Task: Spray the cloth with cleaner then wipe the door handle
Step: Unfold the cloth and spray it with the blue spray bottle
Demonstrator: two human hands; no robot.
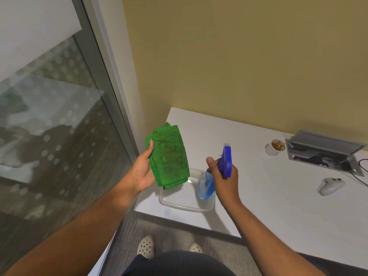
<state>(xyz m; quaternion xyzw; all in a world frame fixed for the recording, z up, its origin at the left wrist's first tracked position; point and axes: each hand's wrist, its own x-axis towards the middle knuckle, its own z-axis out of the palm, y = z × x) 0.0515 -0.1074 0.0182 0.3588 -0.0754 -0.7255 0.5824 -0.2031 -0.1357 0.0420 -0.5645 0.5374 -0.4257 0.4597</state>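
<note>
The spraying step looks underway: the left hand (142, 172) holds the folded green cloth (169, 156) up over the clear tray (185, 206) (seemingly already damp-spotted), the right hand (225, 178) grips the blue spray bottle (217, 172), so next comes wiping a handle not in view.

The green cloth (169, 156) is nubby microfibre with darker damp-looking spots. The spray bottle (207, 185) is translucent blue plastic under a glossy opaque blue trigger head (227, 162). The tray (185, 204) beneath is clear, shiny plastic. The tabletop (268, 196) is smooth matt white laminate. The paper cup (273, 148) looks matt, the cable box (324, 154) possibly brushed metal. The glass partition (49, 126) carries frosted dots; the floor (175, 230) is grey carpet.
</note>
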